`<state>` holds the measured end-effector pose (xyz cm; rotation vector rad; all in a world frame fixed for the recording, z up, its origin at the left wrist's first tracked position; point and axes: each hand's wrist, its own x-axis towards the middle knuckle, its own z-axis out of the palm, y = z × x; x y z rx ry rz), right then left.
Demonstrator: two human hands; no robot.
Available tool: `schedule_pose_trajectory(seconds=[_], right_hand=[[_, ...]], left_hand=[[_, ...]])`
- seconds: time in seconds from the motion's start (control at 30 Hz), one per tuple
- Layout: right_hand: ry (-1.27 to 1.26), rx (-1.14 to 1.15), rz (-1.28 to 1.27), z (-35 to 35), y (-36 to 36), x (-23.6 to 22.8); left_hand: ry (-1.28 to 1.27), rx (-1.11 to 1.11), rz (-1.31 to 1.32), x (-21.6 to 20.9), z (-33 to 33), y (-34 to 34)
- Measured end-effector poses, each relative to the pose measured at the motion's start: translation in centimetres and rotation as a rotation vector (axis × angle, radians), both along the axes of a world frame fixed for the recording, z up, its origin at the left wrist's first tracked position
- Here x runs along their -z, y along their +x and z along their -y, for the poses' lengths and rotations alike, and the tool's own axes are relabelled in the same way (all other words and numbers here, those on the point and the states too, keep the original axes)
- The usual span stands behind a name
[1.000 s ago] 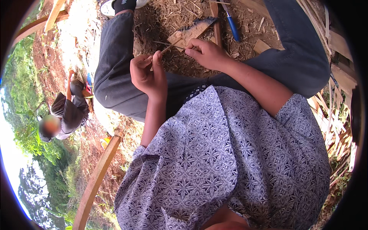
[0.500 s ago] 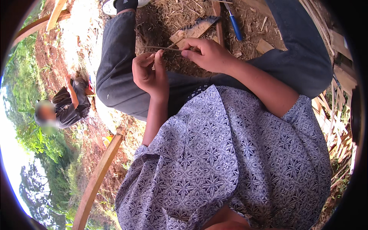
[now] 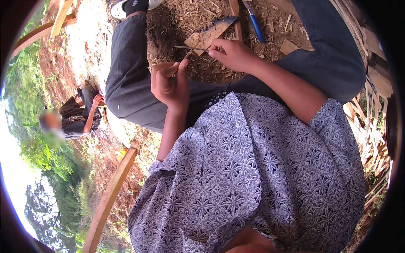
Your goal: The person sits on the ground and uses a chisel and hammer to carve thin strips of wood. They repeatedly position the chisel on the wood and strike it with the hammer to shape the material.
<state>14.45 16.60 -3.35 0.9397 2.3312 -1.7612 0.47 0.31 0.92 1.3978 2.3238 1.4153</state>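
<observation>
My right hand [image 3: 233,55] is closed on one end of a thin, pointed strip [image 3: 190,48], which reaches leftward over the ground. Whether this strip is a blade, a file or a sliver of wood, I cannot tell. Between thumb and fingers, my left hand [image 3: 170,86] pinches a short thin stick [image 3: 188,54], its far end meeting or crossing the strip. Beyond both hands lies a flat piece of wood [image 3: 207,37] with a dark, charred-looking edge. A tool with a blue handle [image 3: 256,28] rests to the right of it.
My bent legs [image 3: 126,71] frame ground strewn with shavings [image 3: 168,17]. A small wood offcut [image 3: 289,47] lies near my right leg. Split wood is heaped [image 3: 377,139] at the right. A curved beam [image 3: 110,196] stands at left, and another person [image 3: 80,116] sits farther off.
Both hands have shifted slightly rightward. The strip has moved right and up, and more of the short stick shows above my left fingers. The other person's arm has moved.
</observation>
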Motion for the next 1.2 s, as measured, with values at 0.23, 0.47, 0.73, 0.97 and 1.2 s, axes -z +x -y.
schedule_pose_trajectory(seconds=[0.23,0.47,0.73,0.97,1.2], right_hand=[[-0.007,0.02,-0.05,1.1,0.7,1.8],[-0.076,0.033,0.054,0.8,0.8,2.1],[-0.229,0.014,-0.113,1.4,-0.6,-3.5],[-0.147,0.023,-0.056,1.1,0.3,-3.6],[-0.178,0.063,-0.056,1.3,-0.2,-1.5]], left_hand=[[0.015,-0.031,0.083,0.1,-0.4,0.4],[0.041,-0.038,0.13,0.2,-0.3,0.3],[0.073,-0.068,0.19,0.5,0.1,0.2],[0.051,-0.005,0.062,0.7,-0.5,-0.1],[0.063,-0.009,0.087,1.0,-0.6,-0.5]])
